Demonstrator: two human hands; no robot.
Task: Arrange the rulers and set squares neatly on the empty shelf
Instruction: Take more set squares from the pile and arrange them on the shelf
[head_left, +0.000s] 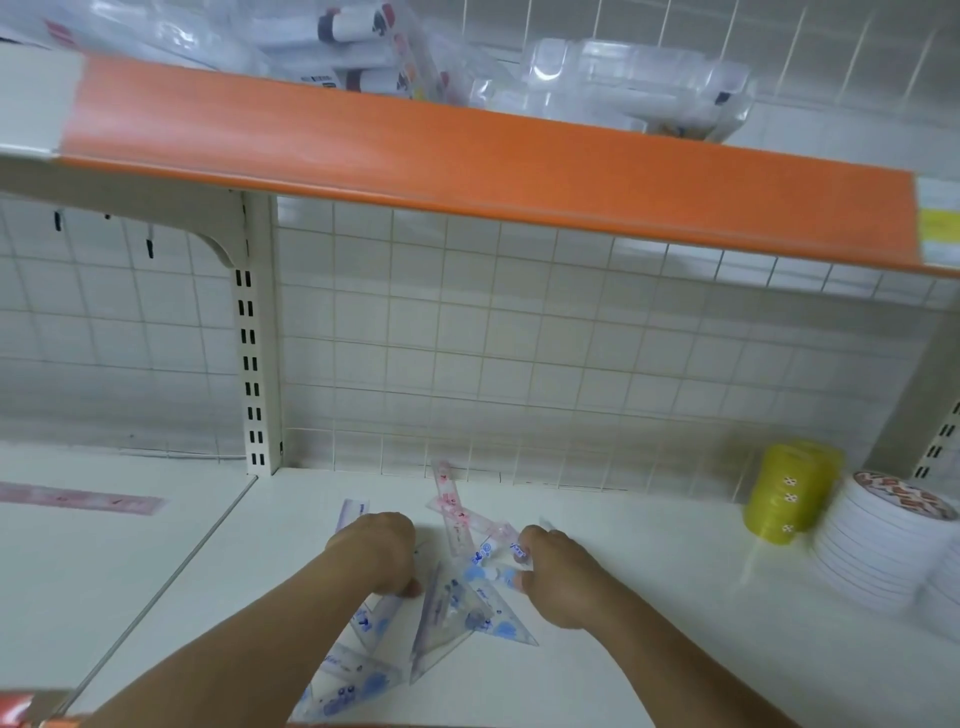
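Observation:
A loose heap of clear plastic set squares (452, 613) with blue print lies on the white shelf (623, 597), mixed with pink rulers (457, 512) that point toward the back grid. My left hand (376, 551) rests fingers-down on the left side of the heap, covering part of a bluish ruler (353, 512). My right hand (556, 571) pinches the edge of a set square at the heap's right side. Another set square (348, 680) lies near the shelf's front edge under my left forearm.
A single pink ruler (83, 500) lies on the neighbouring shelf bay to the left. A yellow tape stack (789, 491) and a stack of white tape rolls (878, 545) stand at the right. An orange-edged upper shelf (467, 156) overhangs, holding clear packs.

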